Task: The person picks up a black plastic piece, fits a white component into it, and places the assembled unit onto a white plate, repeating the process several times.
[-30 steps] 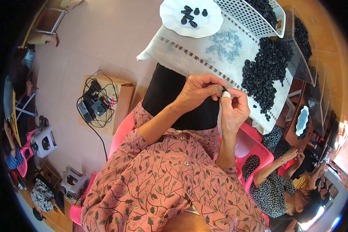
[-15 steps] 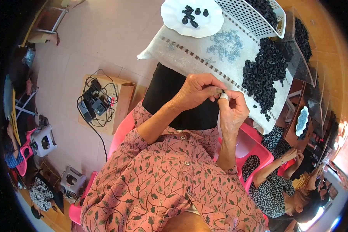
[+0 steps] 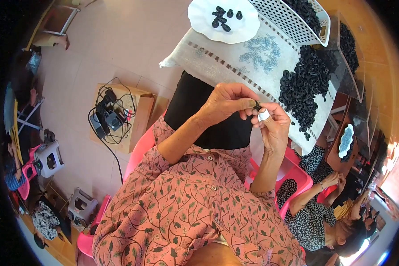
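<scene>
Between the fingertips of both hands is a small black part (image 3: 257, 105), partly hidden. My left hand (image 3: 224, 105) pinches it from the left with thumb and finger. My right hand (image 3: 272, 125), its thumb wrapped in white, grips it from the lower right. Just beyond my hands is a pale cloth-covered table (image 3: 186, 53) with a dense pile of small black parts (image 3: 303, 93) at its right. A white scalloped plate (image 3: 201, 22) at the far side holds several black pieces.
A perforated white basket (image 3: 272, 13) and clear bins (image 3: 348, 75) hold more black parts. A cardboard box (image 3: 137, 128) with tangled adapters lies on the floor at left. Co-workers (image 3: 310, 226) sit at right; others (image 3: 46, 221) at left, beside plastic stools (image 3: 82, 204).
My right hand has shifted slightly right and turned, so its wrapped thumb and the black part show more. My left hand stays almost in place. The view has moved slightly.
</scene>
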The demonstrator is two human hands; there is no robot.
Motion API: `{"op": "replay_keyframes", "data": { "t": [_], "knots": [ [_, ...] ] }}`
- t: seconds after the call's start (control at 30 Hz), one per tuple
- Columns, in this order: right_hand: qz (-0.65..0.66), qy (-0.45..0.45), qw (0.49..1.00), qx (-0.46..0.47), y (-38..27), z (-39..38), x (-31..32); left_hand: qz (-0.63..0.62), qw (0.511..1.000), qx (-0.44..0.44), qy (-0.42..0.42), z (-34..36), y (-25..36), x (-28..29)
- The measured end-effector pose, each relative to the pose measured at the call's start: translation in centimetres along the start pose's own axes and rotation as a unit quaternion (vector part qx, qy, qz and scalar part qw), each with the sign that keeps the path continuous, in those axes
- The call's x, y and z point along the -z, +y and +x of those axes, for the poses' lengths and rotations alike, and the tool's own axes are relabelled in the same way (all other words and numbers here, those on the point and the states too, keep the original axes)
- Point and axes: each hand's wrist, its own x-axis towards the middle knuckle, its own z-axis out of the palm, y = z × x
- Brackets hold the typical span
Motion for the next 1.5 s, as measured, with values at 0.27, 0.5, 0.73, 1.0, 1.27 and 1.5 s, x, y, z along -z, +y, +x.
{"op": "replay_keyframes", "data": {
  "t": [0.27,0.5,0.73,1.0,1.27,1.5],
  "knots": [
    [0.075,-0.013,0.997,-0.006,0.8,0.5,-0.3,-0.056,0.998,-0.009,0.0,-0.2,-0.6,0.0],
    [0.034,0.016,0.999,-0.009,1.0,1.0,-0.6,0.025,0.999,-0.035,0.019,-0.3,0.1,-0.5],
    [0.008,0.056,0.998,-0.021,1.3,1.2,-0.9,0.013,0.999,-0.029,0.028,0.5,-0.1,-0.1],
    [-0.009,0.057,0.998,-0.027,2.2,0.5,-1.9,0.173,0.955,-0.11,0.213,2.2,3.2,2.2],
    [-0.047,0.07,0.995,-0.044,3.3,0.0,-2.2,0.434,0.81,-0.242,0.312,7.2,6.7,6.0],
    [-0.033,0.085,0.995,-0.042,3.5,0.1,-2.0,0.471,0.78,-0.267,0.314,6.5,6.8,5.2]
  ]
}}
